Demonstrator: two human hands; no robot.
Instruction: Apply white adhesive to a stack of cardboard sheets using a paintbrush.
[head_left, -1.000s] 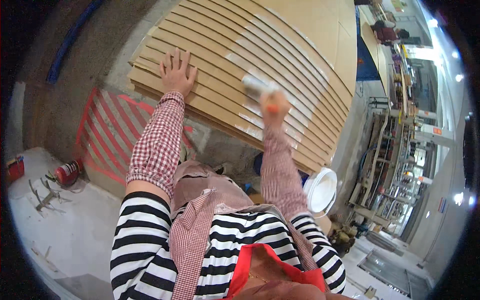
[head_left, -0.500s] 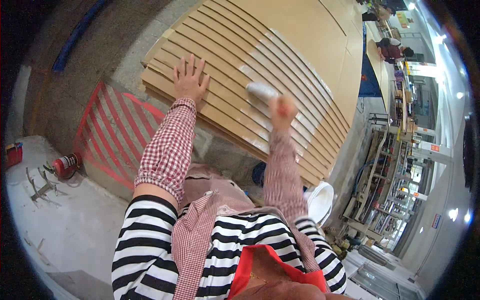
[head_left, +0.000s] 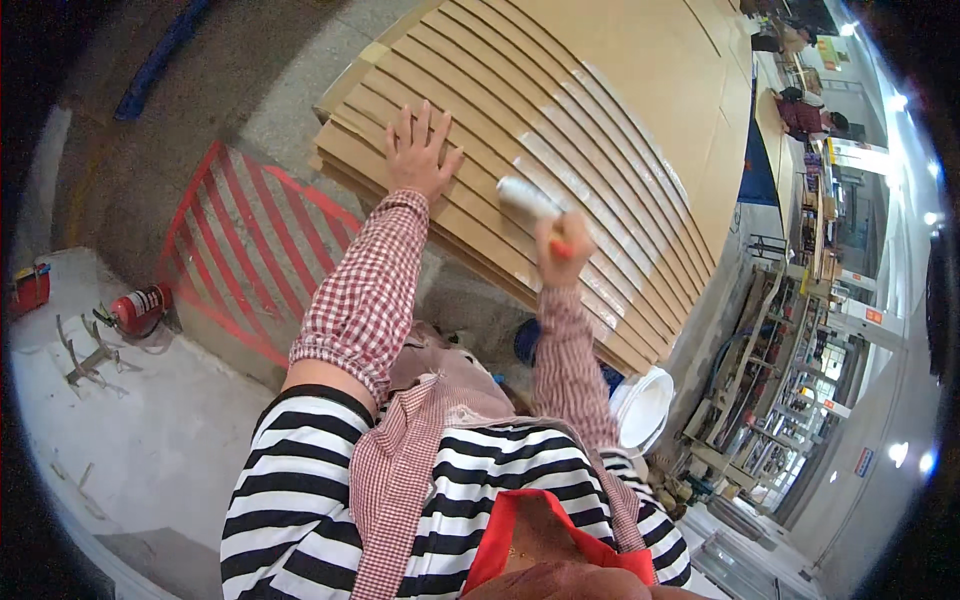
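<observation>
Overlapping cardboard sheets (head_left: 375,103) lie in a stepped stack before me, their long edges forming slanting rows. My left hand (head_left: 422,158) rests flat on them near the left end, fingers spread. Closed around the orange-red handle of a paint roller is my right hand (head_left: 563,250). The white roller sleeve (head_left: 528,196), blurred by motion, is over the sheets, left of that hand. A shiny white wet coat (head_left: 600,150) covers a broad band across the middle rows. Both forearms wear red-and-white checked sleeves.
A white bucket (head_left: 645,405) stands by the stack's near right corner. Red hatching (head_left: 255,240) marks the floor on the left, beside a red fire extinguisher (head_left: 140,308). Racks of equipment (head_left: 765,350) line the right. Another person (head_left: 805,115) is at a far table.
The view has shifted, moving the stack rightward in it. Against the sheets, the roller and my right hand have moved left and a little nearer. My left hand stays flat on the cardboard.
</observation>
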